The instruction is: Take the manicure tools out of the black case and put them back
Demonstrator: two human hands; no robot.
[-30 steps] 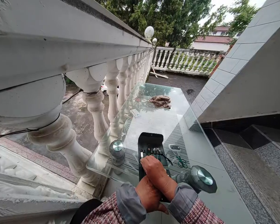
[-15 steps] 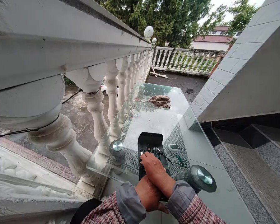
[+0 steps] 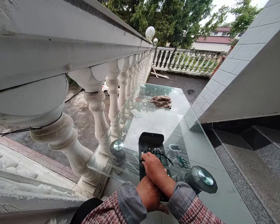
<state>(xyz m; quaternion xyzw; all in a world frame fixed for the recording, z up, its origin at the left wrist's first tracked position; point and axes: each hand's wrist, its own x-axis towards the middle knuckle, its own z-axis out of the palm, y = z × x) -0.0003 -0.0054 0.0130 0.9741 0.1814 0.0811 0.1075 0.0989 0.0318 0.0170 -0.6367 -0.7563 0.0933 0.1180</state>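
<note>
A black case (image 3: pixel 151 138) with its flap laid back lies on the glass table, small metal tools (image 3: pixel 156 150) held in its loops; they look like a manicure set. My right hand (image 3: pixel 155 169) lies crossed over my left, its fingertips resting at the case's left side. Beneath it, my left hand (image 3: pixel 149 193) covers the near part of the case, its thumb stretched out to the right and its other fingers hidden. Neither hand visibly grips anything. Green-handled scissors (image 3: pixel 182 161) and a small dark-topped oval item (image 3: pixel 175 147) sit right of the case.
The glass tabletop (image 3: pixel 158 119) carries a crumpled brown cloth (image 3: pixel 161 101) and a white printed card (image 3: pixel 135 113). Metal-capped table supports stand at left (image 3: pixel 118 151) and right (image 3: pixel 202 179). A white balustrade (image 3: pixel 96 109) runs along the left; stone steps (image 3: pixel 245 155) rise at right.
The view has shifted very slightly. Both hands, the case and the things on the table stay as they were.
</note>
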